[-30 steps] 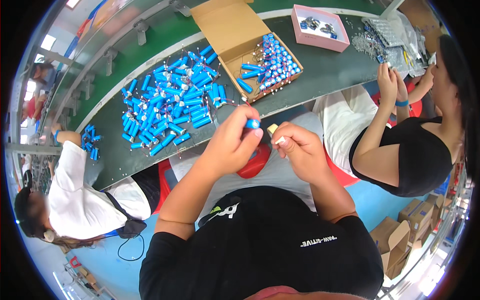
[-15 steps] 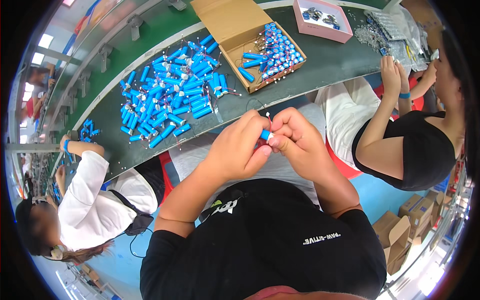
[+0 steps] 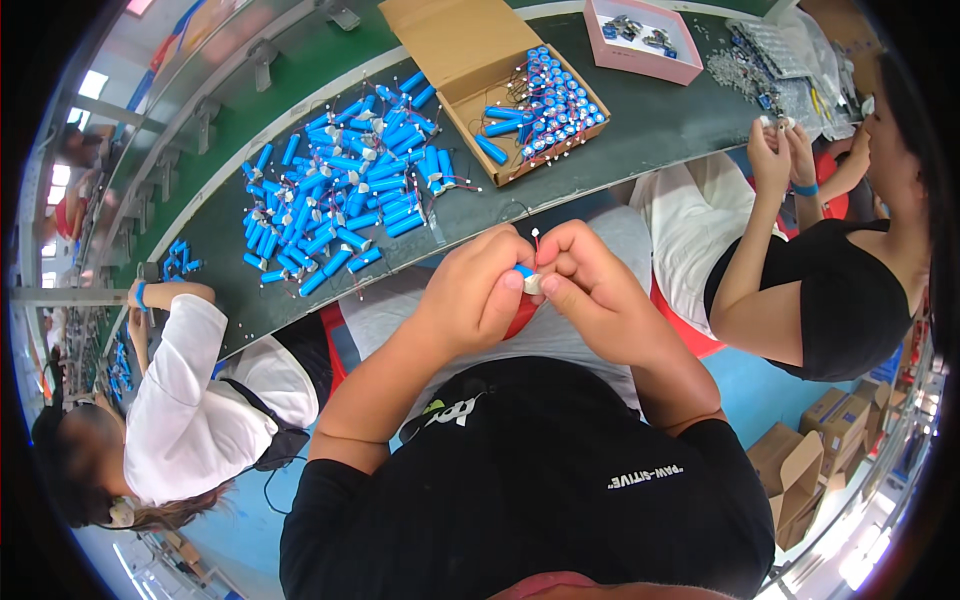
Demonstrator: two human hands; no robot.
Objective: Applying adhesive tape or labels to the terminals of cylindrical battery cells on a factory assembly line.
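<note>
Between my two hands is a blue cylindrical battery cell (image 3: 524,271) with a whitish end and thin wires tipped by a small white connector. My left hand (image 3: 478,292) is closed round its blue body, which the fingers mostly cover. With thumb and fingertips, my right hand (image 3: 590,290) pinches at the whitish end (image 3: 533,285). Both hands are held just in front of the bench edge. Beyond them on the left lies a big heap of blue battery cells (image 3: 345,180) with wires and white ends.
An open cardboard box (image 3: 470,100) holds rows of upright cells and a few lying ones. Behind it to the right stands a pink box (image 3: 650,70) with small metal parts. Plastic bags (image 3: 775,60) lie at the far right of the dark bench (image 3: 640,125). Co-workers sit on both sides.
The cell has tilted between my hands, so more of its whitish end shows. My left thumb has shifted onto it. The co-workers' hands have moved slightly.
</note>
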